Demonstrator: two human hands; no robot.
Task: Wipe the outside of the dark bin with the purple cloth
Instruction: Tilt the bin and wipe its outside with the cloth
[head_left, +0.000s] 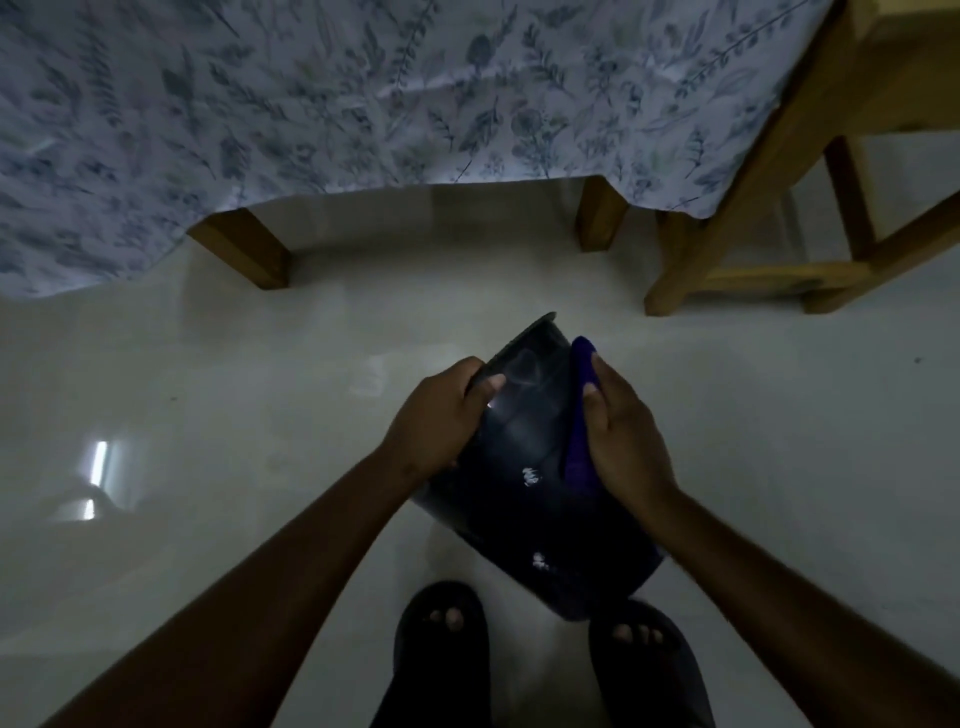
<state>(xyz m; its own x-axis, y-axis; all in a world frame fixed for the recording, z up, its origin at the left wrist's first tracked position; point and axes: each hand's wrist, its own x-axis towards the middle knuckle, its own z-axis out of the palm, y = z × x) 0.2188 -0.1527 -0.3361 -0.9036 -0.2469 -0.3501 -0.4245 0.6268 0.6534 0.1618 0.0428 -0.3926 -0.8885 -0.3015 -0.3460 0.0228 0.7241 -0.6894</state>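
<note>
The dark bin (524, 467) is held up off the floor in front of me, tilted, with its rim pointing away toward the table. My left hand (441, 415) grips the rim on the left side, thumb over the edge. My right hand (623, 436) presses the purple cloth (579, 415) flat against the bin's right outer wall. The cloth shows as a narrow strip between my palm and the bin; the rest of it is hidden under my hand. The bin's surface is glossy with small white marks.
A table with a blue-leaf tablecloth (363, 104) and wooden legs (249, 254) stands ahead. A wooden chair (753, 249) is at the right. Pale glossy floor (208, 415) lies all around. My feet in dark sandals (441, 649) are below the bin.
</note>
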